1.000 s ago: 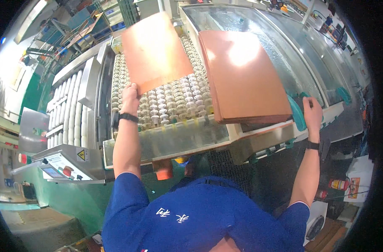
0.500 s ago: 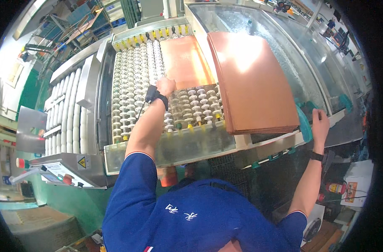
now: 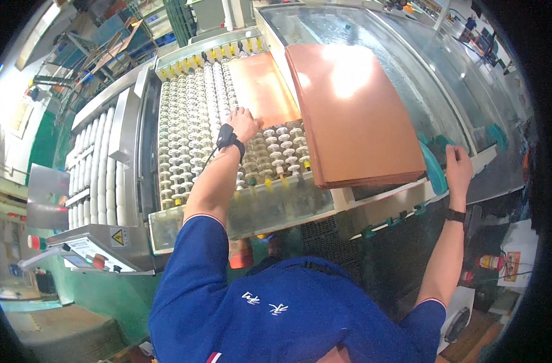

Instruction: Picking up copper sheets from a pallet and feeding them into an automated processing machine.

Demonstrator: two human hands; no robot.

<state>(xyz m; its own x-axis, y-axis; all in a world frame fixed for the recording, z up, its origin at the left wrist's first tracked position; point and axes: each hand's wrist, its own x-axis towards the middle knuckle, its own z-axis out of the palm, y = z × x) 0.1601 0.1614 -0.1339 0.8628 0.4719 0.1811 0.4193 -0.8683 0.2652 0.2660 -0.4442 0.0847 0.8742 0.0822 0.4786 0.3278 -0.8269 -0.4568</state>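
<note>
A copper-coloured sheet [image 3: 261, 81] lies flat on rows of white wheel rollers [image 3: 194, 121] in an open conveyor bed. My left hand [image 3: 244, 125] is at the sheet's near left corner, palm down, with the fingers spread and nothing gripped. A black device is strapped to that wrist. To the right, a thick stack of copper-coloured sheets [image 3: 361, 121] rests on the machine's clear cover. My right hand [image 3: 459, 169] is by the machine's near edge, beside a teal handle [image 3: 433, 171]. Its fingers are loosely bent, with nothing visible in them.
The conveyor's near side wall [image 3: 246, 221] runs in front of my body. A control panel [image 3: 97, 254] with a red button juts out at the lower left. Another bank of white rollers [image 3: 94, 169] stands at the left. Clear covers [image 3: 409, 78] extend right beyond the stack.
My left hand has shifted slightly right relative to the sheet, and its fingers have spread at the corner. My right hand stays near the teal handle. The whole view has shifted a little.
</note>
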